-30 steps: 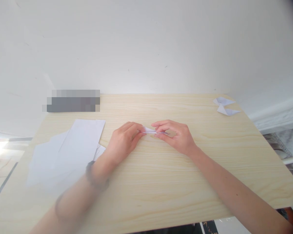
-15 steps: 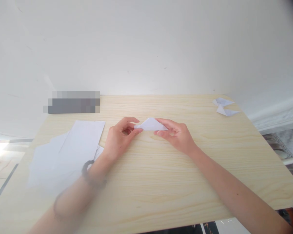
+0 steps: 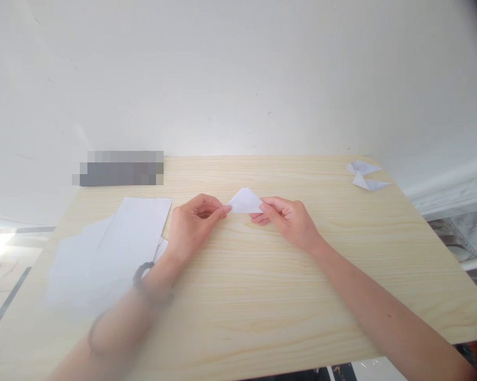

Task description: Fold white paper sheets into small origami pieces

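Note:
A small folded piece of white paper (image 3: 245, 202), roughly a triangle with a blunt top, is held level between both hands over the middle of the table. My left hand (image 3: 196, 219) pinches its left corner between thumb and fingers. The right corner is gripped by my right hand (image 3: 288, 217), thumb on the near face and fingers behind. Both outer corners of the paper are covered by fingertips. A dark beaded bracelet (image 3: 141, 286) circles my left wrist.
Loose white sheets (image 3: 131, 227) overlap on the table (image 3: 238, 296) at the left, partly under my left forearm. Two folded white paper shapes (image 3: 367, 177) lie at the far right corner. A blurred-out dark box-like thing (image 3: 121, 172) stands at the back left, against the wall (image 3: 254, 79).
My right thumb has moved up onto the paper's right corner, and my left fingers have closed on its left corner. The paper's peak stands slightly higher.

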The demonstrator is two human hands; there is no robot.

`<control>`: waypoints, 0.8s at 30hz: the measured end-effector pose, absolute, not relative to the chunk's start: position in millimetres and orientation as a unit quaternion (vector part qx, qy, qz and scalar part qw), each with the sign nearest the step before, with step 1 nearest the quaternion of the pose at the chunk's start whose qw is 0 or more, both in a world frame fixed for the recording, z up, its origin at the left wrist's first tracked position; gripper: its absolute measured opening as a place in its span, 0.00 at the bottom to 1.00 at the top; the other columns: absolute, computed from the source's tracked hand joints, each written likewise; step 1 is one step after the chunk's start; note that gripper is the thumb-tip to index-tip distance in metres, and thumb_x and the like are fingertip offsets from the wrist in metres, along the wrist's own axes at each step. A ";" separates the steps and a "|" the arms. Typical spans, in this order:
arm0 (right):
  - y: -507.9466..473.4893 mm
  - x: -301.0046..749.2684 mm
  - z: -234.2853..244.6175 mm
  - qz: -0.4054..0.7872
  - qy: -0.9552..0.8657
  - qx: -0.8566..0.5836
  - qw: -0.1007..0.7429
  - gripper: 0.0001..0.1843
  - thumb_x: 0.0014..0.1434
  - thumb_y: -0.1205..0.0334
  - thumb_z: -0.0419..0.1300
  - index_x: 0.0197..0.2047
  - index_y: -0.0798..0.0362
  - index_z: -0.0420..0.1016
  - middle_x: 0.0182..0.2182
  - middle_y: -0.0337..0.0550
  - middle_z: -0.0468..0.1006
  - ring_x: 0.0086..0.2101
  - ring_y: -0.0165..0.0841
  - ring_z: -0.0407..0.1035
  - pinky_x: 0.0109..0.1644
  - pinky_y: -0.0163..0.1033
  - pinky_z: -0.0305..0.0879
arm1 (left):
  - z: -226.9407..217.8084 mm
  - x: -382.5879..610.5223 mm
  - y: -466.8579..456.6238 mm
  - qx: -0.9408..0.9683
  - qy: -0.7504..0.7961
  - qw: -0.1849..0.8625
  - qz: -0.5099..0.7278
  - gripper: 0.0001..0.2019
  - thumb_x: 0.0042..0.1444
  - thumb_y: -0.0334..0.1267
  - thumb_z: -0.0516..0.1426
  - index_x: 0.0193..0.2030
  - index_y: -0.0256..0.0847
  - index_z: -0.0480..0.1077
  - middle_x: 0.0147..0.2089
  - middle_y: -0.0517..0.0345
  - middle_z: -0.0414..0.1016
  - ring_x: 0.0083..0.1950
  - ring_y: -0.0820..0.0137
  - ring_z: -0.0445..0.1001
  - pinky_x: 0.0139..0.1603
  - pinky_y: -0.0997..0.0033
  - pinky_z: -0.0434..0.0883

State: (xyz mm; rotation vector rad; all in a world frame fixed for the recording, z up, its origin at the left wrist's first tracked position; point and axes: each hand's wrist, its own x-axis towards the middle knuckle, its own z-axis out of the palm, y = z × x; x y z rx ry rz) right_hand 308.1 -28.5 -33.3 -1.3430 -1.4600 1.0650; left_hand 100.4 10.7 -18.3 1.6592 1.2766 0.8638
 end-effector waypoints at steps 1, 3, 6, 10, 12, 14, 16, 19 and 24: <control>-28.5 308.0 -32.6 0.430 -0.583 -0.537 0.431 0.16 0.59 0.54 0.53 0.43 0.56 0.73 0.32 0.45 0.81 0.32 0.33 0.76 0.38 0.39 0.75 | -17.9 100.5 10.5 0.665 0.513 0.418 0.345 0.11 0.50 0.47 0.59 0.31 0.40 0.69 0.29 0.59 0.77 0.33 0.69 0.75 0.32 0.74 0.68; -28.5 308.1 -31.4 0.436 -0.578 -0.538 0.432 0.15 0.59 0.54 0.53 0.42 0.56 0.73 0.31 0.45 0.81 0.31 0.33 0.76 0.37 0.38 0.75 | -17.3 100.5 9.8 0.672 0.516 0.405 0.343 0.11 0.49 0.46 0.60 0.30 0.41 0.69 0.28 0.60 0.77 0.32 0.70 0.75 0.32 0.74 0.68; -28.5 308.5 -30.5 0.440 -0.569 -0.543 0.433 0.16 0.60 0.54 0.53 0.42 0.56 0.73 0.31 0.45 0.80 0.31 0.32 0.76 0.36 0.37 0.75 | -16.3 100.6 8.2 0.679 0.510 0.400 0.344 0.10 0.49 0.45 0.60 0.30 0.40 0.70 0.29 0.60 0.77 0.32 0.70 0.76 0.33 0.73 0.69; -28.6 309.1 -31.1 0.429 -0.571 -0.546 0.438 0.16 0.60 0.54 0.52 0.43 0.55 0.73 0.32 0.45 0.80 0.31 0.32 0.76 0.38 0.37 0.75 | -14.3 101.7 6.8 0.674 0.500 0.426 0.340 0.11 0.54 0.46 0.56 0.33 0.40 0.72 0.30 0.58 0.78 0.32 0.70 0.76 0.35 0.73 0.71; -28.6 309.2 -31.7 0.423 -0.574 -0.546 0.439 0.16 0.60 0.53 0.52 0.43 0.55 0.73 0.32 0.45 0.80 0.32 0.32 0.76 0.38 0.38 0.75 | -14.0 102.7 7.3 0.659 0.500 0.447 0.340 0.13 0.55 0.46 0.55 0.34 0.39 0.72 0.30 0.56 0.78 0.30 0.70 0.76 0.33 0.73 0.72; -28.5 309.0 -32.5 0.420 -0.576 -0.547 0.439 0.17 0.60 0.53 0.52 0.44 0.55 0.72 0.32 0.45 0.80 0.32 0.33 0.76 0.39 0.38 0.75 | -14.5 103.6 8.5 0.641 0.495 0.472 0.348 0.13 0.54 0.46 0.56 0.34 0.38 0.71 0.30 0.55 0.77 0.29 0.70 0.75 0.31 0.73 0.72; -28.3 308.7 -33.3 0.419 -0.578 -0.546 0.438 0.17 0.60 0.53 0.53 0.45 0.55 0.72 0.32 0.45 0.80 0.33 0.33 0.76 0.39 0.39 0.75 | -15.5 104.1 9.7 0.626 0.489 0.492 0.355 0.13 0.51 0.46 0.58 0.34 0.37 0.70 0.31 0.55 0.77 0.30 0.70 0.75 0.31 0.73 0.72; -28.3 308.5 -34.0 0.408 -0.586 -0.544 0.440 0.17 0.60 0.54 0.53 0.45 0.55 0.72 0.31 0.44 0.80 0.33 0.34 0.76 0.39 0.39 0.75 | -16.1 103.5 10.9 0.638 0.495 0.488 0.332 0.13 0.51 0.46 0.58 0.37 0.38 0.71 0.30 0.56 0.77 0.28 0.72 0.73 0.29 0.74 0.70; -28.8 307.6 -33.5 0.366 -0.606 -0.554 0.438 0.14 0.59 0.56 0.54 0.42 0.56 0.73 0.28 0.43 0.80 0.31 0.32 0.76 0.38 0.36 0.74 | -16.3 100.1 12.3 0.725 0.503 0.390 0.264 0.11 0.53 0.45 0.57 0.37 0.42 0.75 0.32 0.59 0.75 0.27 0.73 0.69 0.30 0.74 0.66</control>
